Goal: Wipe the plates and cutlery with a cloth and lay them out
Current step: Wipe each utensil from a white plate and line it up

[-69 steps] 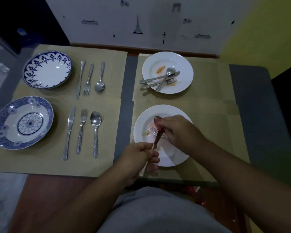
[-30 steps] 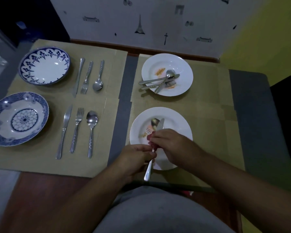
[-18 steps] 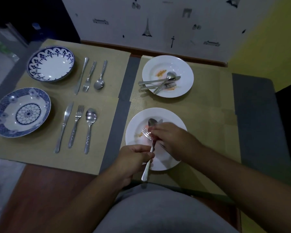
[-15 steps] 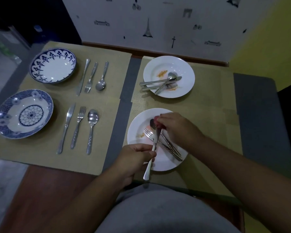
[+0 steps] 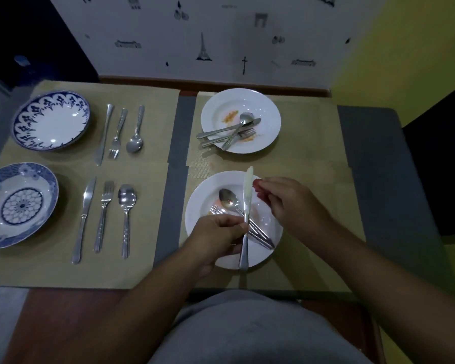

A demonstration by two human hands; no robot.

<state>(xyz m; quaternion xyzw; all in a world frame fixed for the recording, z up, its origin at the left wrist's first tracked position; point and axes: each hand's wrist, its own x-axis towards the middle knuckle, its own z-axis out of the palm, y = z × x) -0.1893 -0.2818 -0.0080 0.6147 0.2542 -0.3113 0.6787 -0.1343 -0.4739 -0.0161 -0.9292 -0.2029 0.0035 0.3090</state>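
Right hand (image 5: 292, 203) has come off the blade since half a second ago and now sits out to the right. Left hand (image 5: 218, 232) has the same hold as before.

Head view, all places taken from the near white round plate (image 5: 202, 195).
- Left hand is over the plate's near-left part, fingers curled tight round the handle of a long steel table knife (image 5: 246, 206).
- The knife is held above the plate. Its blade points away past the far rim and its handle end overhangs the near rim.
- Right hand is over the plate's right rim, apart from the left hand. It pinches a small red wad (image 5: 258, 191), probably the cloth, though the light is too dim to be sure. The wad is just right of the blade and clear of it.
- In the plate lie a steel spoon (image 5: 227, 199), bowl toward the far side, and a steel fork (image 5: 217, 210) just left of it. Their handles run under the knife toward the near-right rim. A faint orange smear shows by the tines.
- Beyond the plate is a second white plate (image 5: 263, 109), smeared orange, with cutlery piled across it.
- Both plates sit on tan woven placemats (image 5: 313, 153).
- Left of the plate, past a grey strip (image 5: 174, 179), a laid-out knife (image 5: 86, 219), fork (image 5: 104, 214) and spoon (image 5: 126, 219) lie in a row. Further left is a blue-patterned plate with a rosette centre (image 5: 19, 204).
- To the far left is a second cutlery row (image 5: 117, 134) and a white plate with a blue floral rim (image 5: 51, 120).
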